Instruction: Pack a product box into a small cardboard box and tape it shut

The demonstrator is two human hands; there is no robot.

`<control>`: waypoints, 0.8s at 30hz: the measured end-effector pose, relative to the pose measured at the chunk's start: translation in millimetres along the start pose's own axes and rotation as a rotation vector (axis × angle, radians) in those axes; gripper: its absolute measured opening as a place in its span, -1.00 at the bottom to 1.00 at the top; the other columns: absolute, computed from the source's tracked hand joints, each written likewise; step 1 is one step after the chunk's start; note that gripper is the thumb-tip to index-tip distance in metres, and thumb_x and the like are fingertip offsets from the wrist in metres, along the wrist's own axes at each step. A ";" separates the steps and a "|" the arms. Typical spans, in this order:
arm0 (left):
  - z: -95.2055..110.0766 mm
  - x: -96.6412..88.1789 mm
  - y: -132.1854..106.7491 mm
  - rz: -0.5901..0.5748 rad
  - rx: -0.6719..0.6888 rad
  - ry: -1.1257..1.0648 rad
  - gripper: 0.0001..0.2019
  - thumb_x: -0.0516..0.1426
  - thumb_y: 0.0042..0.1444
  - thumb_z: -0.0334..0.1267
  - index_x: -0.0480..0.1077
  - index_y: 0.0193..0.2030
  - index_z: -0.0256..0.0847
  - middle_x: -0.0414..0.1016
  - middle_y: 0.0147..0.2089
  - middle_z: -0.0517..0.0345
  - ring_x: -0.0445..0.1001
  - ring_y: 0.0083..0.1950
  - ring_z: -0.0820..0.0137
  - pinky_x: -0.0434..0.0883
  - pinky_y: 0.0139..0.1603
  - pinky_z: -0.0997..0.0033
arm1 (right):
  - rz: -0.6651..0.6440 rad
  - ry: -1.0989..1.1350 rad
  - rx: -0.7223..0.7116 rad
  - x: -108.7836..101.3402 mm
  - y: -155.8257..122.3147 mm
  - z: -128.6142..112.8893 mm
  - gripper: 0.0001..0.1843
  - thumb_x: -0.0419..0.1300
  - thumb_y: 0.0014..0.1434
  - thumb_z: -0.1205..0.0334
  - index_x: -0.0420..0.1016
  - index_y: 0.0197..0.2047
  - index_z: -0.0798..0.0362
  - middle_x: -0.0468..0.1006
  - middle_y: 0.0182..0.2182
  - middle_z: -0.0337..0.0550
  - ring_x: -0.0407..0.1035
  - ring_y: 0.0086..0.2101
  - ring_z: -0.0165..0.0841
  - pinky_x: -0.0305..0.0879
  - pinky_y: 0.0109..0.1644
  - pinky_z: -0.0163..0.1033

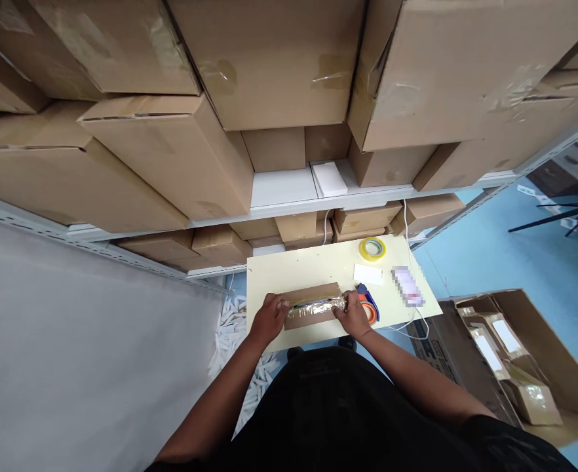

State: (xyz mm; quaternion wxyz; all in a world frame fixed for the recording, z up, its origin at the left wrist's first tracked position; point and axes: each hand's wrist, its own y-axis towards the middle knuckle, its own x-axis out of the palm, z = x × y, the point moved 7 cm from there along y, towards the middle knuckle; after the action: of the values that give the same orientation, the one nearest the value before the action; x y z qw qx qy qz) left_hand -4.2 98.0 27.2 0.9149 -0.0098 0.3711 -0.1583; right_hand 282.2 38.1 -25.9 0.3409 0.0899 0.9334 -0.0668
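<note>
A small cardboard box (311,320) lies on the pale yellow table (269,272), with shiny clear tape along its top. At the left end of the box, my left hand (269,320) is closed, its fingers at the taped edge. My right hand (355,314) grips the opposite end, the thumb pressing on the tape. Right beside my right hand rests a blue and orange tape dispenser (369,305), partly hidden by that hand. Farther back on the table are a yellow-rimmed roll of clear tape (372,248) and a white card (368,274).
A blurred-out, phone-like object (407,286) and a white cable (419,324) lie at the table's right. Shelves (279,190) stacked with large cartons (279,59) rise behind. On the right, an open carton (559,341) holds several small boxes. White paper strips (230,331) litter the floor at left.
</note>
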 end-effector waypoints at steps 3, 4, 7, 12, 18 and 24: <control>2.6 9.3 -4.2 0.045 -0.020 0.129 -0.72 0.00 0.39 -0.05 0.47 -0.05 -0.11 0.37 0.07 0.03 0.52 -0.11 0.30 0.48 -0.03 0.25 | -0.037 0.020 0.008 -6.6 -1.7 6.5 -0.64 0.19 0.16 0.06 0.28 -0.03 0.01 0.40 -0.13 -0.10 0.38 -0.25 -0.24 0.40 -0.11 -0.10; 3.3 12.0 -5.1 0.066 -0.019 0.175 -0.76 0.02 0.37 -0.09 0.46 -0.06 -0.11 0.36 0.07 0.01 0.51 -0.09 0.27 0.47 -0.03 0.24 | -0.042 0.016 0.004 -13.5 -3.5 12.2 -0.68 0.17 0.17 0.08 0.28 -0.04 0.00 0.41 -0.16 -0.13 0.38 -0.25 -0.25 0.40 -0.11 -0.11; 7.9 17.4 -5.4 0.138 0.043 0.331 -0.80 0.05 0.35 -0.19 0.48 -0.04 -0.13 0.39 0.09 -0.08 0.44 0.07 0.11 0.40 0.13 0.09 | 0.019 -0.127 0.018 -46.3 -7.5 42.5 -0.72 0.11 0.19 0.16 0.32 -0.02 0.00 0.43 -0.13 -0.07 0.40 -0.14 -0.19 0.39 0.00 -0.07; 16.3 34.3 -4.3 0.070 0.199 0.430 -0.73 0.03 0.34 -0.35 0.51 0.04 -0.15 0.43 0.19 -0.18 0.38 0.17 -0.01 0.27 0.27 -0.08 | -0.181 -0.553 0.315 -67.6 6.7 111.8 -0.56 0.26 0.16 0.04 0.43 0.05 0.08 0.47 -0.01 0.17 0.41 0.01 0.02 0.36 -0.02 -0.02; 23.0 48.9 -1.2 -0.057 0.137 0.363 -0.68 0.04 0.25 -0.48 0.53 0.03 -0.17 0.51 0.04 -0.07 0.50 0.06 0.16 0.44 0.10 0.18 | -0.342 -0.468 0.527 -47.8 32.9 130.7 -0.69 0.19 0.22 0.11 0.53 -0.05 0.13 0.62 -0.17 0.13 0.53 -0.18 -0.11 0.33 -0.18 -0.18; 11.7 23.9 7.7 0.018 -0.196 0.020 -0.77 0.09 0.23 -0.32 0.59 -0.11 -0.14 0.64 -0.03 0.08 0.57 0.03 0.25 0.43 0.11 0.29 | -0.190 -0.344 0.363 -76.1 28.8 101.0 -0.58 0.03 0.25 0.22 0.48 0.12 0.07 0.64 -0.14 0.00 0.52 -0.13 -0.16 0.36 -0.09 -0.19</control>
State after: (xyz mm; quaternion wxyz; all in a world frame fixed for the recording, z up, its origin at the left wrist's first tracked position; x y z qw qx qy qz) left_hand 22.1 97.0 18.4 0.9072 -0.0944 0.3941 -0.1132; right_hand 408.6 38.1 -55.0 0.4652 0.0486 0.8386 -0.2791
